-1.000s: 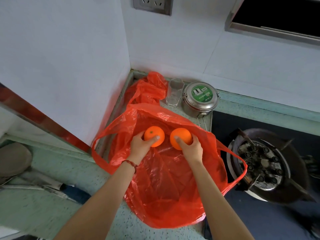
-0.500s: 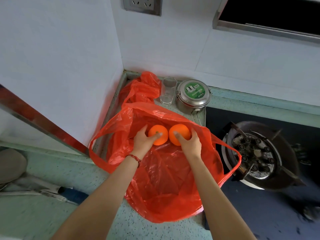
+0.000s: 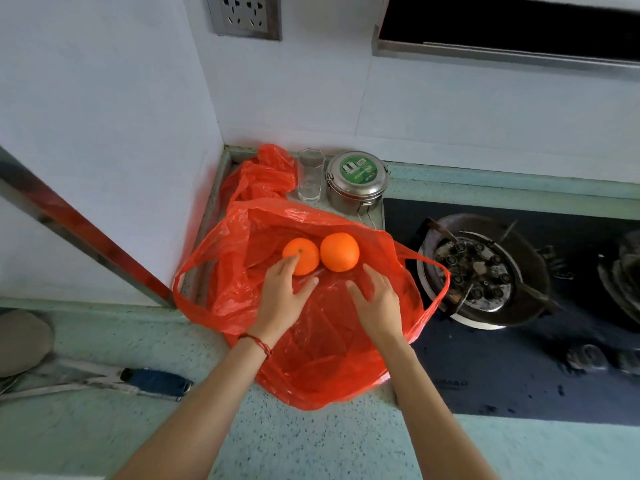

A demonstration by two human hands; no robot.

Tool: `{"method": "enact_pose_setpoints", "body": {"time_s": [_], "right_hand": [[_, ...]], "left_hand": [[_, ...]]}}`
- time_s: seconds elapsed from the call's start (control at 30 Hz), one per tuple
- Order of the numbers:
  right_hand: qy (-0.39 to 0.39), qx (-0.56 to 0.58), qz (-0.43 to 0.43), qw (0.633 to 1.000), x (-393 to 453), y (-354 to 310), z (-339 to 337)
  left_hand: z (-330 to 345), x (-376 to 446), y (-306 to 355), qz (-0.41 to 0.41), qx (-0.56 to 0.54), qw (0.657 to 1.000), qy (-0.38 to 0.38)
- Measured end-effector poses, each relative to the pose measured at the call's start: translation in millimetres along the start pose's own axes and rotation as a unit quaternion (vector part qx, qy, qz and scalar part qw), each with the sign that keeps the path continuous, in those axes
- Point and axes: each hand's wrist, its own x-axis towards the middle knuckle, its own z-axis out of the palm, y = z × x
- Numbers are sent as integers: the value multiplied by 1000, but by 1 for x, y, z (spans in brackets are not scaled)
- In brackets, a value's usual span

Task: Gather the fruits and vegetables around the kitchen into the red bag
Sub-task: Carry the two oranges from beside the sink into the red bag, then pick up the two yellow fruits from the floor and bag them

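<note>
A red plastic bag (image 3: 311,358) lies spread open on the counter in the corner. Two oranges rest side by side on its red plastic near the far rim: a smaller orange (image 3: 302,254) with a green stem dot on the left, a larger orange (image 3: 340,251) on the right. My left hand (image 3: 282,299) hovers just below the smaller orange, fingers apart, one fingertip at its edge. Over the bag, my right hand (image 3: 379,303) is spread below the larger orange and apart from it, holding nothing.
A second crumpled red bag (image 3: 263,174), a clear glass (image 3: 310,174) and a lidded steel tin (image 3: 356,181) stand behind. A gas burner (image 3: 483,271) on a black hob is right. A blue-handled tool (image 3: 156,382) lies left. Walls close the corner.
Both hands have let go of the oranges and drawn back toward me. The two oranges now lie free on the bag's plastic.
</note>
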Motion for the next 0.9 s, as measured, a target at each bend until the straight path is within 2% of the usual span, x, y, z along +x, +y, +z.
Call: {"method": "enact_pose_setpoints", "body": {"time_s": [0.13, 0.27, 0.63, 0.8, 0.9], "right_hand": [[-2, -168, -70, 983, -25, 23, -17], [33, -244, -74, 966, -50, 51, -42], [161, -287, 18, 944, -126, 126, -142], [175, -282, 83, 940, -173, 160, -187], [213, -307, 116, 920, -204, 177, -210]], "left_hand": [[9, -25, 10, 79, 85, 993, -21], [26, -44, 24, 127, 159, 978, -47], [99, -99, 110, 255, 223, 931, -137], [136, -128, 152, 320, 262, 895, -170], [157, -145, 174, 354, 282, 872, -188]]}}
